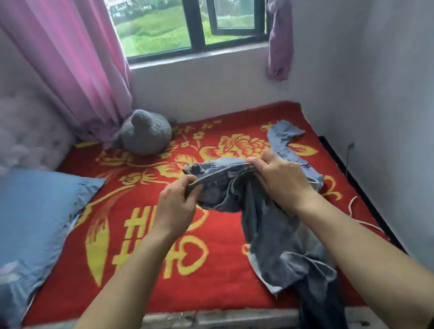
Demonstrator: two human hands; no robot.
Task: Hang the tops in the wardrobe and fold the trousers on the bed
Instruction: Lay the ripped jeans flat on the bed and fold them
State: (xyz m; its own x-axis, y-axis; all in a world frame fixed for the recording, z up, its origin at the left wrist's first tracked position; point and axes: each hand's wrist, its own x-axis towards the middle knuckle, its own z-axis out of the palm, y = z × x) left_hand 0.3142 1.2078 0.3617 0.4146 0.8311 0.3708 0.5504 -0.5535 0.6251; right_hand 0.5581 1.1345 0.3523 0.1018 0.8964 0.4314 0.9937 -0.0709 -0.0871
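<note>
Gripping the waistband of faded light-blue denim trousers (244,188), the left hand (177,207) and right hand (283,179) are both closed tight on the cloth, fingers curled over its top edge. Below the hands, the legs hang crumpled onto the red-and-yellow flowered bed blanket (167,256).

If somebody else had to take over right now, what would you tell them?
Left hand: grip shut on the jeans at the waistband.
Right hand: grip shut on the same waistband, other end.
The jeans hang from both hands over the red blanket, legs trailing down past the bed edge. A second denim piece lies crumpled on the blanket behind the right hand.
Done: nothing folded here.
Left: fold these jeans on the bed, then sort the other piece. No wardrobe in view.
</note>
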